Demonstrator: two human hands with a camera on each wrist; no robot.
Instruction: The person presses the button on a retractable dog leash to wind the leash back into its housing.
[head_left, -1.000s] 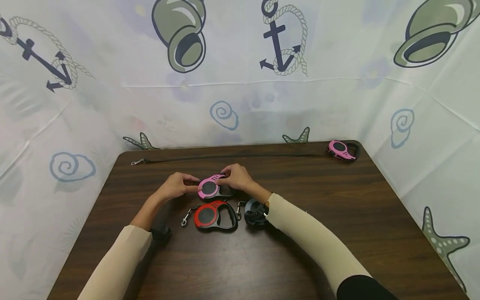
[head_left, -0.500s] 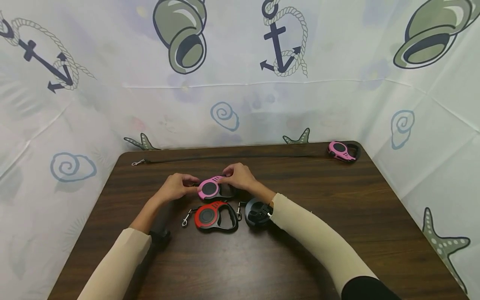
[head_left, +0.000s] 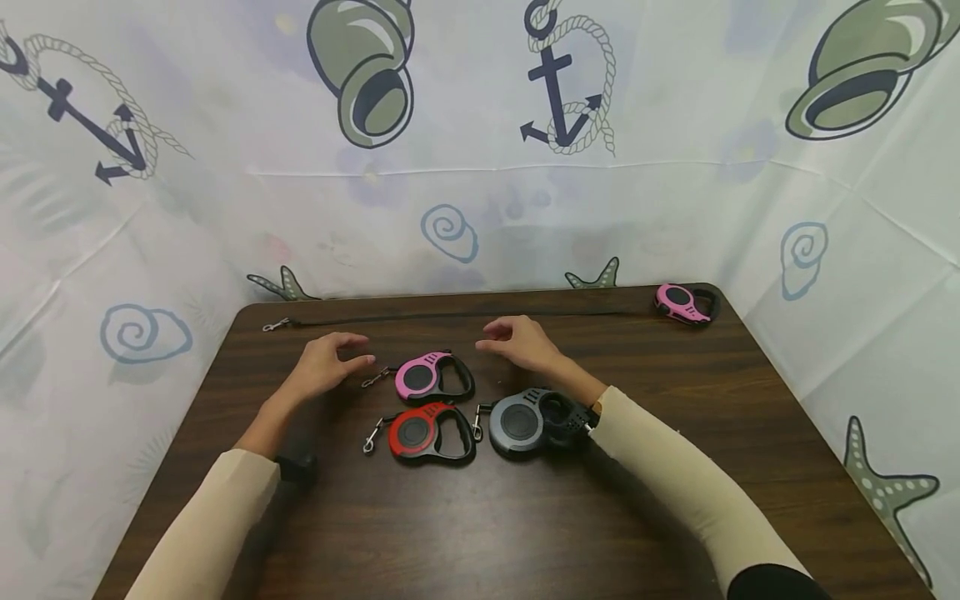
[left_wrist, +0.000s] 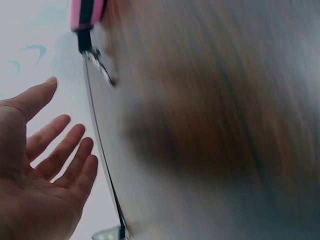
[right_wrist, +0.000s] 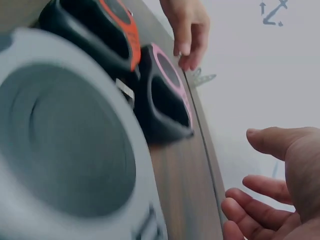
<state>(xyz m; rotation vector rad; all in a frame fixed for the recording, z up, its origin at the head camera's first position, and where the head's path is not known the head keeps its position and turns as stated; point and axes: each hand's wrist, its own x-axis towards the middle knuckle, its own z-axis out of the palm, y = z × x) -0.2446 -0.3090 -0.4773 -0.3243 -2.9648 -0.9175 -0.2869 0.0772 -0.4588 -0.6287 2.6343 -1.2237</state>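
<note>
A pink retractable dog leash [head_left: 420, 377] lies between my two hands, its metal clip pointing left and its black handle right. Left of that clip, my left hand [head_left: 322, 363] hovers with fingers apart and nothing in them; the left wrist view shows its palm and relaxed fingers. My right hand [head_left: 522, 343] is off to the right of the handle, also holding nothing. Just in front of the pink leash lies a red retractable leash [head_left: 412, 432]. A grey retractable leash [head_left: 519, 422] lies to its right, under my right wrist, and looms large in the right wrist view.
Along the back of the brown wooden table [head_left: 675, 467], a black leash cord [head_left: 450, 315] stretches from a metal clip [head_left: 276, 324] at left to a second pink leash [head_left: 681, 302] at the far right corner. A patterned cloth [head_left: 465, 100] hangs behind and beside the table.
Both hands have let go of the near pink leash and moved apart, left hand leftward, right hand rightward. The pink leash stays in place, and more of the grey leash shows.
</note>
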